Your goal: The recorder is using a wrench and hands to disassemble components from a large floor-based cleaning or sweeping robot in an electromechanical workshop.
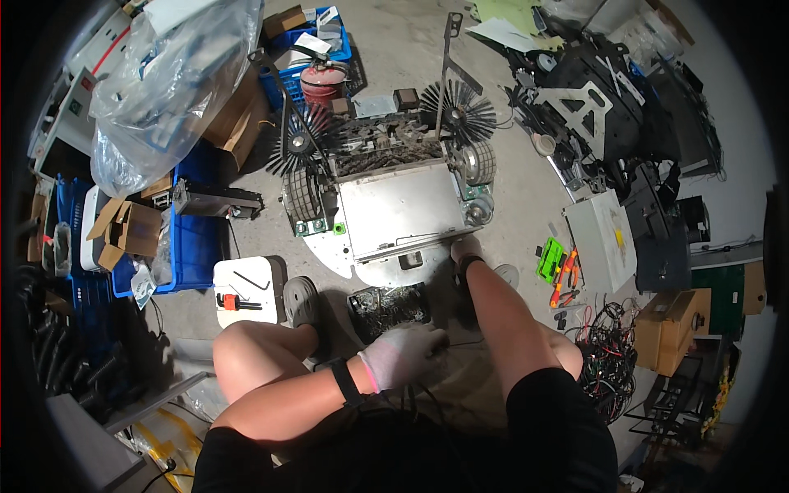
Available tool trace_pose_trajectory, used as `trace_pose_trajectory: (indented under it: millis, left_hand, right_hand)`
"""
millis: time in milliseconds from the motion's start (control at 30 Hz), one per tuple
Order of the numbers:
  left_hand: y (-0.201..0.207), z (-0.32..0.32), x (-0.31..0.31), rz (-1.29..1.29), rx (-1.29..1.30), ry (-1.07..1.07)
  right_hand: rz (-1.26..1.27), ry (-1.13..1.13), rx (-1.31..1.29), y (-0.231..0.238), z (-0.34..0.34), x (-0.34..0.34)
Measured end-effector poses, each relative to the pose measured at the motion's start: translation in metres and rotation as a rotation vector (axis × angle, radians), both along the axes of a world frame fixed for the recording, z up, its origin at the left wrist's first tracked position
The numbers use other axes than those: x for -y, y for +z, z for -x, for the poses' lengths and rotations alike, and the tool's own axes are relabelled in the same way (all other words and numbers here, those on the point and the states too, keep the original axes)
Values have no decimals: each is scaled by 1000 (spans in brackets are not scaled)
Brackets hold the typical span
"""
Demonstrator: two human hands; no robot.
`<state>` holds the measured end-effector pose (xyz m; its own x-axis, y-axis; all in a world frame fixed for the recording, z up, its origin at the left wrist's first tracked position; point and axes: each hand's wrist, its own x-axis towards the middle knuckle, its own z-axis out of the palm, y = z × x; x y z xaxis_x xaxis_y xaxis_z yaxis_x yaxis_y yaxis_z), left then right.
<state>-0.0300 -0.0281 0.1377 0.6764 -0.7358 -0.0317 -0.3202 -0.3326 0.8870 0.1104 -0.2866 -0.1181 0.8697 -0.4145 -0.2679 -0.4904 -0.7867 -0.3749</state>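
In front of me on the floor lies a machine chassis (401, 205) with a bare metal cover, two ribbed wheels and two round black brushes (458, 111) at its far corners. My right hand (466, 248) reaches to the near right edge of the cover; its fingers are mostly hidden. My left hand (404, 357), in a pale glove, is closer to my body with its fingers curled around something dark that I cannot make out. Thin dark cables hang below it. Just beyond the left hand, a dark bin (388, 311) filled with small metal pieces stands against the chassis.
A white stool top (246, 292) with hex keys is at the left, beside a blue crate (193, 255). At the right lie a green case (551, 260), orange-handled tools (565, 278) and a tangle of wires (608, 357). A red fire extinguisher (323, 80) is behind the chassis.
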Motion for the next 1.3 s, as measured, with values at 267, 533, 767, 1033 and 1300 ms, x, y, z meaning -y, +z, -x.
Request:
trace_pose_trajectory:
  millis: [267, 533, 767, 1033, 1300]
  left_hand:
    - [-2, -2, -1, 18, 17, 19]
    - [-14, 2, -5, -7, -31, 15]
    - [-6, -4, -4, -44, -80, 2]
    - [6, -1, -2, -75, -97, -57]
    - [-7, 5, -6, -66, -59, -8]
  right_hand:
    - [196, 399, -296, -38, -17, 46]
    - [86, 584, -577, 14, -37, 40]
    - [101, 493, -527, -15, -33, 47]
    - [35, 538, -267, -29, -33, 73]
    - [391, 712, -241, 12, -30, 51]
